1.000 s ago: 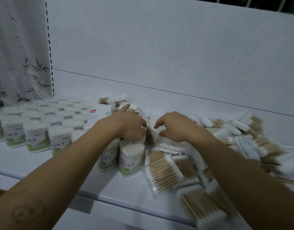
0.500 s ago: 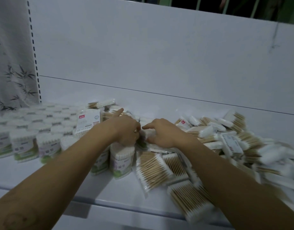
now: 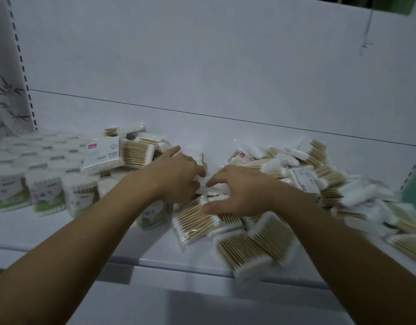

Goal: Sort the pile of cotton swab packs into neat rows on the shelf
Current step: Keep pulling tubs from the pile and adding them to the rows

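I log right hand (image 3: 239, 192) fingers now spread, earlier curled, over heap of flat clear wooden-stick cotton swab packs (image 3: 319, 167) on white shelf (image 3: 61, 233) | left hand (image 3: 178, 177) curled, grip I cannot tell | I judge rows barely begun

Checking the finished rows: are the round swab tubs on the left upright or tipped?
Upright: the front-row round swab tubs stand on their bases on the shelf, labels facing forward. Those behind are too blurred to tell.
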A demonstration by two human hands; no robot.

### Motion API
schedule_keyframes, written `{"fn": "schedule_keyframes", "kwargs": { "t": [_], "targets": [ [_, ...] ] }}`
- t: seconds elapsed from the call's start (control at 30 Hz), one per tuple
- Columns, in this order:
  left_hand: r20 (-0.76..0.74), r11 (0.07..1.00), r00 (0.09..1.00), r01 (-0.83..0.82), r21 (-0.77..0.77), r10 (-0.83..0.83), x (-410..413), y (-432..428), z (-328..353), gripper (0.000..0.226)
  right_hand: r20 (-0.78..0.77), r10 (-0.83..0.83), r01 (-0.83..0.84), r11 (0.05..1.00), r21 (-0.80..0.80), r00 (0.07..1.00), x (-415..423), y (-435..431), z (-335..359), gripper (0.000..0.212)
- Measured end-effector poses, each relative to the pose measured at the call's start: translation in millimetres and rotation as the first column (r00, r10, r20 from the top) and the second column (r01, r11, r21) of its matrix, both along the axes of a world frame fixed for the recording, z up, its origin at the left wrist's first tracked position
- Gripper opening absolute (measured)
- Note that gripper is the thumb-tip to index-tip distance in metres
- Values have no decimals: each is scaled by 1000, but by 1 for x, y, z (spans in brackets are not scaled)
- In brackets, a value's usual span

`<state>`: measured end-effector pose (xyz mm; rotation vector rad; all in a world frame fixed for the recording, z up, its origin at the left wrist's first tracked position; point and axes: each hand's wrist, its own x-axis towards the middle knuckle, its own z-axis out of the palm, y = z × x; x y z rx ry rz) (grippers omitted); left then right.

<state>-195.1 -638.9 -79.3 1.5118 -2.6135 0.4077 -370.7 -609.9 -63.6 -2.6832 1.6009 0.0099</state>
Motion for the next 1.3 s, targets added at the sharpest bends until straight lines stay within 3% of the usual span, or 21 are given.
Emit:
{"fn": "schedule_keyframes", "kwargs": {
  "t": [0.17,0.33,0.53,0.8,1.07,1.13,1.23,1.3],
  "targets": [
    [35,999,998,-46,-24,47,10,13,4,37,-118,23,-30,998,-57,993,26,-3,-24,103],
    [35,993,995,-95,-66,97,12,25,1,41,-120,22,-32,996,-82,993,30,-18,-25,90],
    [3,987,994,-113,-110,114,4,38,-5,43,-8,-11,9,975,-224,1000,14,-44,-24,69],
    [64,971,980,-174,-165,186,-12,27,-7,49,303,-10,94,960,-264,953,-16,-56,-1,45],
    [179,961,952,-219,-169,249,-34,10,-14,41,485,-48,269,877,-399,873,-56,-75,26,48],
    [171,958,952,-220,-185,252,-37,6,-10,43,395,-115,286,868,-406,911,-55,-80,27,55],
    [90,975,978,-178,-131,191,-45,10,-5,45,124,-246,270,926,-262,961,-54,-74,24,86],
    [8,993,993,-115,-35,115,-50,19,-3,41,133,-172,197,958,-210,976,-57,-50,27,90]
  ]
}}
